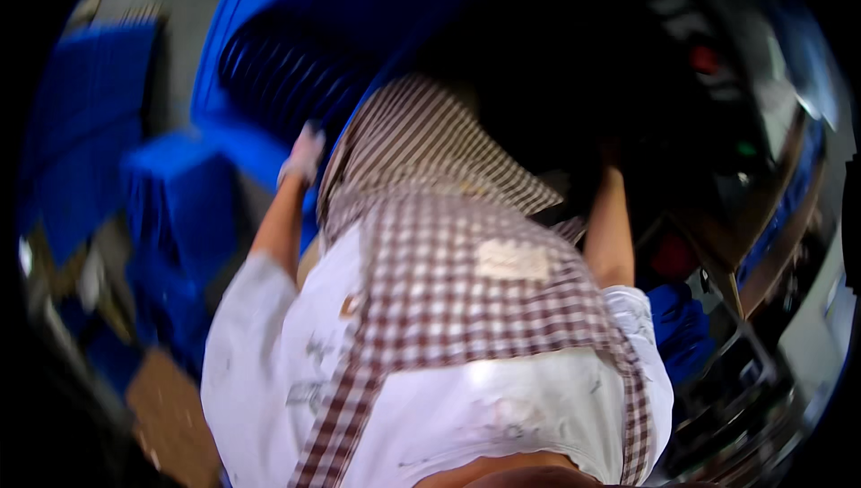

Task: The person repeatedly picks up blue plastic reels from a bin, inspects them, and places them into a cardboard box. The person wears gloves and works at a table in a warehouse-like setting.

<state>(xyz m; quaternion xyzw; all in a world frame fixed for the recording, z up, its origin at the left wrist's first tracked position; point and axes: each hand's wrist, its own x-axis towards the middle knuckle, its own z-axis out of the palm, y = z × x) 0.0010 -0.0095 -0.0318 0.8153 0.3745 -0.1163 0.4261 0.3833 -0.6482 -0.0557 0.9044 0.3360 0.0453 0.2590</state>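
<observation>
Left hand point(303, 154): gloved, at 10 o'clock, against the blue crate point(296, 57); fingers too blurred to tell
Right hand point(612, 161): at 2 o'clock, in shadow; fingers hidden
Checked apron point(448, 255): centre, over white shirt point(269, 353)

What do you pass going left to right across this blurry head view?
Blue crates → left hand in a pale glove → checked apron → right forearm, whose hand is lost in shadow → a blurred red shape.
</observation>
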